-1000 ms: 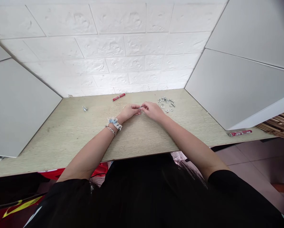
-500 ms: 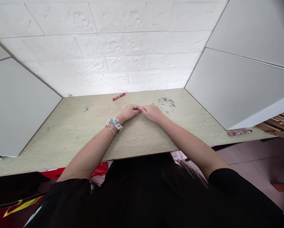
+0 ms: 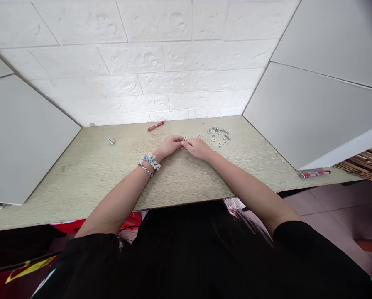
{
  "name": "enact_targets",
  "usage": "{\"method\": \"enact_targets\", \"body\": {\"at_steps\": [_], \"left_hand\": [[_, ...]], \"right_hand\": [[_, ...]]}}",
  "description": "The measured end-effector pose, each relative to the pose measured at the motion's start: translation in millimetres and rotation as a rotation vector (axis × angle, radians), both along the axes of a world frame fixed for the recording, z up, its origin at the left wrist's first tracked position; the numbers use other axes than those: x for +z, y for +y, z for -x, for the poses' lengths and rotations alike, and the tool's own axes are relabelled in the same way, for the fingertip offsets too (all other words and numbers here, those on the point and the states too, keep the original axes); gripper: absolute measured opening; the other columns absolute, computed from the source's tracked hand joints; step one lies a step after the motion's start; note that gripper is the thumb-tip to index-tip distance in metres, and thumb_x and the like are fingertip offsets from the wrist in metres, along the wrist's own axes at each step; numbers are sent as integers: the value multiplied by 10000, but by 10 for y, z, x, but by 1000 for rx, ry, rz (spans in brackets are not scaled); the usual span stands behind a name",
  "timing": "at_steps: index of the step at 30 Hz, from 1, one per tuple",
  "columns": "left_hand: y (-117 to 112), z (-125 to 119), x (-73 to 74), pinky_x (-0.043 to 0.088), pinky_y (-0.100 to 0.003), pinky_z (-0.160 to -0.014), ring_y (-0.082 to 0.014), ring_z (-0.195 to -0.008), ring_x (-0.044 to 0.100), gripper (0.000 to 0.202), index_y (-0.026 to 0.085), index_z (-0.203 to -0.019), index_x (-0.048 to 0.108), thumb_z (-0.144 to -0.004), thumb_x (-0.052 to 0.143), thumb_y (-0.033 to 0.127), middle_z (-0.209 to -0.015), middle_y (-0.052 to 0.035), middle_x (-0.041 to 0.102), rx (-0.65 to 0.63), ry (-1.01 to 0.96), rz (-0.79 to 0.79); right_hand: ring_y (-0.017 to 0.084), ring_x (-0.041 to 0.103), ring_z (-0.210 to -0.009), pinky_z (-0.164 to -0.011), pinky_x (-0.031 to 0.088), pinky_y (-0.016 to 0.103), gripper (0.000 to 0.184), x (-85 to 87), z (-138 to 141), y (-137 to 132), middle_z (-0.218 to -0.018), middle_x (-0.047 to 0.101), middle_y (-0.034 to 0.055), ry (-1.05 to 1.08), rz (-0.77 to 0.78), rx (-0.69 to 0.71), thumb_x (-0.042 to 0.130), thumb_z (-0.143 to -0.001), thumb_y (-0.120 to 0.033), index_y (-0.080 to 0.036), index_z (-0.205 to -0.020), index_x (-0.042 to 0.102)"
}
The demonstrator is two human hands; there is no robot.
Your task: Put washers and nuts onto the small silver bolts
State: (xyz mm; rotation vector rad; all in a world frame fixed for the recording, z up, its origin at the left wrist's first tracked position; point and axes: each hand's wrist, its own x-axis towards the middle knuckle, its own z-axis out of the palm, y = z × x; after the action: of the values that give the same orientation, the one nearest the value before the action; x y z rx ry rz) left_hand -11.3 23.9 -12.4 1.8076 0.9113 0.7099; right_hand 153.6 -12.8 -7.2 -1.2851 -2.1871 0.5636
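Note:
My left hand (image 3: 170,146) and my right hand (image 3: 199,148) rest together at the middle of the wooden table (image 3: 89,174), fingertips meeting. Both are closed in a pinch on a small metal piece (image 3: 183,142) between them, too small to name with certainty. A pile of several bolts, nuts and washers (image 3: 219,136) lies just right of my right hand. My left wrist wears a blue scrunchie and a chain bracelet (image 3: 148,163).
A lone bolt (image 3: 111,142) lies at the left of the table. A red marker (image 3: 155,126) lies near the back wall, another red marker (image 3: 314,174) at the right edge. Grey panels stand on both sides. A wicker basket (image 3: 366,164) is at far right.
My hands have drawn a little closer and lower onto the table; the small metal piece that showed between the fingertips is now mostly covered.

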Motion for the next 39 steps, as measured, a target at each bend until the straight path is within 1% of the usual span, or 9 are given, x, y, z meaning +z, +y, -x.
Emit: {"method": "enact_targets", "body": {"at_steps": [3,7,11,17,23,27,31,33,39], "left_hand": [[-11,-3,20,405,-234,-656,-91,-656,501,172,122,-753,633,-701,564,271,-698,-6,588,12,9,-19],[-15,-11,21,414,-234,-656,-87,-645,505,244,126,-774,638,-719,605,361,-687,-7,585,41,-6,35],[7,-15,-9,431,-244,-691,-91,-672,531,299,133,-871,665,-714,639,386,-739,-19,613,50,-32,74],[14,-9,-10,426,-240,-682,-91,-664,532,288,136,-882,683,-736,623,377,-710,-12,608,56,15,44],[-27,-2,17,401,-232,-643,-98,-653,523,310,139,-858,681,-770,578,417,-679,-15,597,38,75,-31],[1,5,-10,411,-235,-662,-101,-664,539,273,142,-856,672,-769,575,382,-687,-12,598,53,86,-27],[22,2,-19,422,-247,-676,-102,-652,538,258,140,-873,666,-756,583,355,-682,-11,603,51,81,1],[17,-1,-10,419,-247,-669,-101,-646,533,245,137,-864,662,-751,583,339,-674,-8,595,46,70,9],[-10,-6,11,403,-246,-672,-90,-638,510,240,135,-864,667,-739,588,324,-705,-5,593,31,55,4]], "right_hand": [[129,563,-736,-678,367,235,303,8,30,-34,-812,669,24,40,-52,6,412,-903,-333,-172,-846,662],[122,528,-652,-619,353,232,231,10,21,-34,-730,633,3,69,-97,-74,408,-848,-220,-178,-903,627],[134,553,-714,-662,378,244,285,-15,-29,30,-855,660,19,42,-120,-86,409,-837,-191,-191,-1040,608],[137,580,-824,-756,397,253,270,-44,-64,97,-975,670,27,63,-71,-84,443,-860,-226,-198,-1068,612],[142,535,-718,-599,313,247,263,1,-85,83,-767,641,24,-50,-74,-188,481,-865,-403,-180,-829,616],[118,454,-596,-550,266,253,390,28,-82,54,-623,558,12,-37,-92,-182,415,-890,-445,-172,-624,499],[114,476,-608,-586,328,236,191,34,-70,25,-681,573,-16,127,-107,-168,437,-864,-347,-188,-862,542],[116,502,-634,-624,360,238,204,20,-69,33,-736,596,-16,150,-108,-131,456,-834,-274,-191,-1001,541],[152,557,-800,-739,400,271,253,-44,-72,109,-887,652,51,55,-150,-87,400,-838,-181,-166,-927,637]]}}
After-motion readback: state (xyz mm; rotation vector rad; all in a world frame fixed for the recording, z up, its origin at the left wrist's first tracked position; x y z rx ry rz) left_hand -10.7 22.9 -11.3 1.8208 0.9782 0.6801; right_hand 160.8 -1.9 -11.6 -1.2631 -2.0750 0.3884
